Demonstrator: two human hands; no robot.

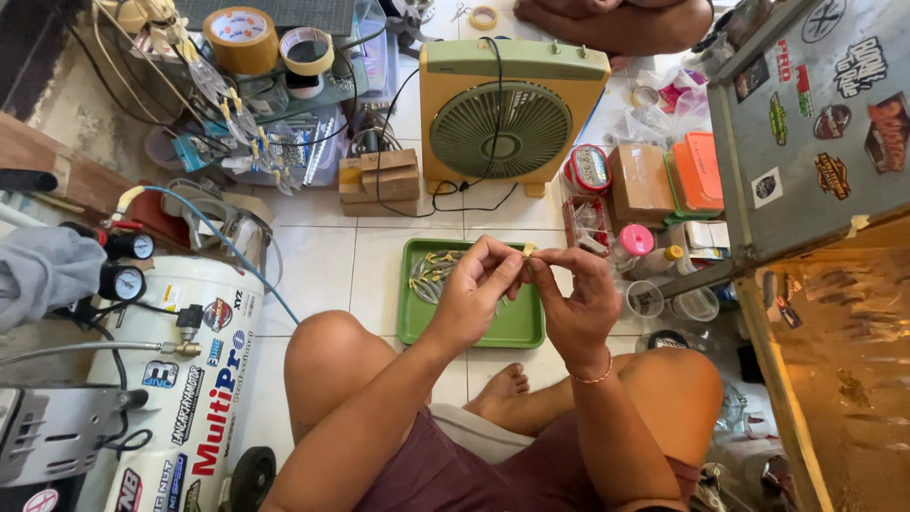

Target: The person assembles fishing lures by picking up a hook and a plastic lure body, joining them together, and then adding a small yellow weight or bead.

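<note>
In the middle of the frame, the person sat cross-legged on the white tiled floor (pixel 318 261) with both hands lifted and close together. The left hand (pixel 471 299) and the right hand (pixel 578 308) met at the fingertips, and both were pinched shut on one small yellowish piece (pixel 528 249). The piece poked out just above the fingers. It was too small to tell what it was.

Right under the hands, a little toward the upper part of the frame, lay a green tray (pixel 517 327) on the floor. A heap of small pale pieces (pixel 434 272) like the held one sat in its upper left corner. The rest of the tray was bare.

It looked like the step in hand was fine work on that one piece, with both hands holding or fixing it. The next move would likely call for a soft, steady pinch, because so small a thing could slip and drop. One hand would need to keep it tight if the other let go.

Above the tray stood a yellow and green box fan (pixel 502 123). At the lower left was a white air tank (pixel 204 379) with round gauges. Rolls of tape (pixel 242 38) sat at the upper left. Small jars and boxes (pixel 640 180) lay to the right of the tray.
</note>
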